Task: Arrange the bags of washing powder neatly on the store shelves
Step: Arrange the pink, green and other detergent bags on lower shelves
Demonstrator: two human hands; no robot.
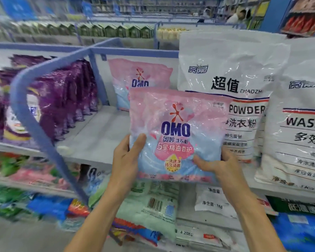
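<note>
I hold a pink and blue OMO washing powder bag upright in front of the shelf. My left hand grips its lower left edge, thumb on the front. My right hand grips its lower right corner, thumb across the front. Behind it, a second OMO bag stands at the back of the white shelf. Two large white washing powder bags stand to the right, and the held bag overlaps the nearer one.
A blue divider frame separates a row of purple bags on the left. Lower shelves hold mixed green, blue and white bags. People stand far back in the aisle.
</note>
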